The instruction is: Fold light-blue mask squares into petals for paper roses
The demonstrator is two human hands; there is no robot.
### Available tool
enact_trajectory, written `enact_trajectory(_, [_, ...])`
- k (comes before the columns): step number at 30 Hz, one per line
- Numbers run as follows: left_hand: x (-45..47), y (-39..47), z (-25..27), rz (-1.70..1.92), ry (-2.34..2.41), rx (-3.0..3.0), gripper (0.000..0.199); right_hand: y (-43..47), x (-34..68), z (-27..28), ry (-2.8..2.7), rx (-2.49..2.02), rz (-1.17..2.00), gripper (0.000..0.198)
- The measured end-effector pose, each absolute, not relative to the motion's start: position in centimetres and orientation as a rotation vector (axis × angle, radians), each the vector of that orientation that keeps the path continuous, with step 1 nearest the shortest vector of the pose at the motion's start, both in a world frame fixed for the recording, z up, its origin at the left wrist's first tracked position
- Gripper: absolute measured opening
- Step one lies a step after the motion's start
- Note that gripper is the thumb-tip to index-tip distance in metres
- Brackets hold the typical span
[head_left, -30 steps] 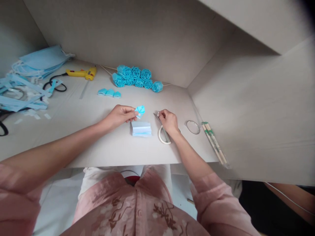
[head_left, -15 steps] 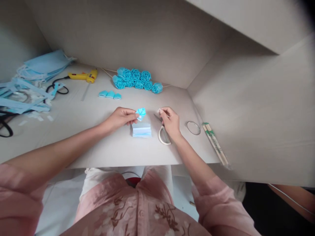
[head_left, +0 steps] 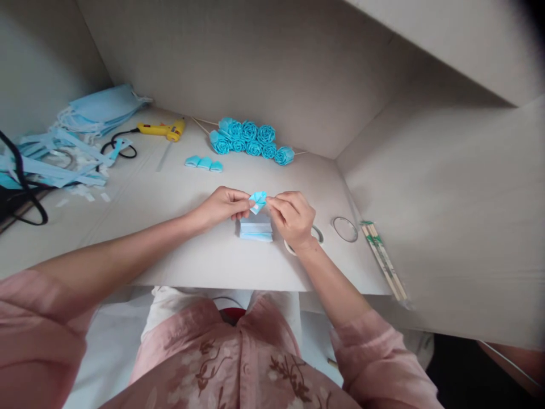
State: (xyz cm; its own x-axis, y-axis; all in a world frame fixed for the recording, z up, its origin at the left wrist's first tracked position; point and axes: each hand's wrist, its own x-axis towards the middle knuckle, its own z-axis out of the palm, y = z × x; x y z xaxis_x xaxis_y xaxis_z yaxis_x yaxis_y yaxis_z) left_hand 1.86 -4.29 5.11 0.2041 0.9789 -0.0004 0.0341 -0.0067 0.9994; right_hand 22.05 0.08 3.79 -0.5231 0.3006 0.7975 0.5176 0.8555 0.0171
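My left hand [head_left: 227, 204] is closed, pinching a small folded piece of light-blue mask fabric [head_left: 258, 199] between thumb and fingers. A little white patch shows on its lower part. My right hand [head_left: 293, 213] is closed in a pinch, its fingertips at the right edge of the folded piece. They held a small white piece a moment ago, now mostly covered by the fingers. Below my hands lies a stack of pale-blue fabric pieces [head_left: 256, 229]. White-handled scissors [head_left: 317, 233] lie partly hidden under my right hand.
Three folded blue pieces [head_left: 204, 163] sit farther back, near several blue fabric roses [head_left: 254, 146] on sticks. At the left are a yellow glue gun [head_left: 162, 130], face masks [head_left: 102, 108] and cut strips [head_left: 63, 159]. A thin ring [head_left: 345, 229] and packaged sticks [head_left: 385, 261] lie right.
My right hand has moved left and met the folded piece in my left hand. The scissors are more covered. The whole view has shifted slightly.
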Motion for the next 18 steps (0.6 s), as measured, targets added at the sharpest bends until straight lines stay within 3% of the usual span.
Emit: enact_trajectory(18, [1.92,-4.11,4.88,1.012,1.035,1.227,0.027,0.03,22.0,3.18,-2.22,-0.656,-0.195,0.02])
